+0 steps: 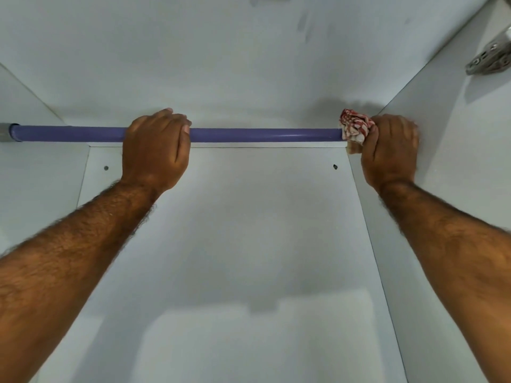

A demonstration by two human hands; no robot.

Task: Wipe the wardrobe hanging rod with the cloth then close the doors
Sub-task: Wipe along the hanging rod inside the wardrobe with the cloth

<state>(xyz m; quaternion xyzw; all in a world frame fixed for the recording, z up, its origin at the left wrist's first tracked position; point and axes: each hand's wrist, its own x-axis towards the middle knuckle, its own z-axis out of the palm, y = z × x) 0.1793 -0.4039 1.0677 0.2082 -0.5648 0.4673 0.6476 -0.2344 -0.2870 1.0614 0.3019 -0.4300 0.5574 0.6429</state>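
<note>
Gripping at two places along the smooth round purple wardrobe hanging rod [262, 134], spanning the white wardrobe interior from side wall to side wall. Starting far left: grey end socket [5, 131] holding the rod against the left white side panel [33, 172], a bare purple stretch beside it. Next, left hand [156, 149] closed over the rod from above, fingers curled around the far side, no cloth under it — steadying only, by the look of it. Then the long bare middle length, glossy, with a thin highlight along the top. Then the crumpled red-and-white patterned cloth [354, 128], bunched around the rod's right end and clamped there by the right hand [390, 150], closed on cloth and rod together, hard up against the right white side panel [442, 161]. Metal door hinge [490, 58] visible at upper right; doors themselves out of view, so closing not yet done.

To wipe well from here: keep the cloth wrapped all the way round the rod, not just over the top, so underside and back get cleaned in the same pass. Twist a little at the right end to reach the junction with the panel, then slide leftward in one steady pull with even squeeze. Shift the left hand clear ahead of the cloth, or lift it and regrip on the wiped side, so no patch stays covered. Carry through to the grey socket. Likely risk: loose cloth slipping off the rod mid-slide.
</note>
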